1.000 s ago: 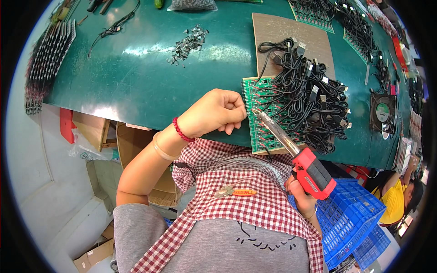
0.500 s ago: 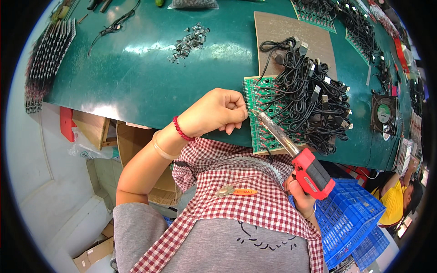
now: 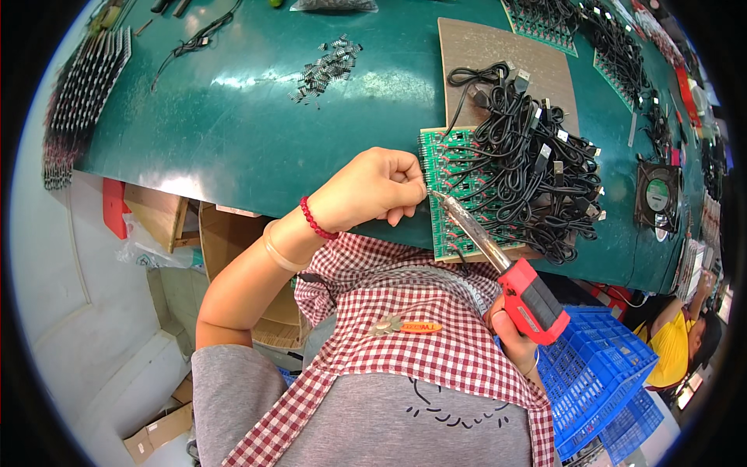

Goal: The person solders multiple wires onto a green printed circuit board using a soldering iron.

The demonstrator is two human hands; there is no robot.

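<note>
My left hand point(image 3: 381, 187) is closed in a pinch at the left edge of a green circuit board panel point(image 3: 450, 229); whatever lies between its fingertips is too small to make out. From the right, my right hand point(image 3: 513, 340) grips the red and black handle of a soldering gun point(image 3: 533, 300). Its long metal barrel slants up and left, with the tip at the board's left edge beside my left fingertips. Black USB cables point(image 3: 513, 175) in coiled bundles cover the panel's right part, their wire ends joined to the board.
A brown board point(image 3: 506, 47) lies partly under the cables. Small black pin parts point(image 3: 331, 71) are heaped on the green table point(image 3: 218, 117). A stack of boards point(image 3: 85, 101) stands far left. Blue crates point(image 3: 599, 366) sit lower right, near a person in yellow point(image 3: 669, 350).
The soldering gun's handle has shifted slightly down and left, its tip staying near the board's left edge. My left hand keeps its pinch there. The whole view has shifted a little.
</note>
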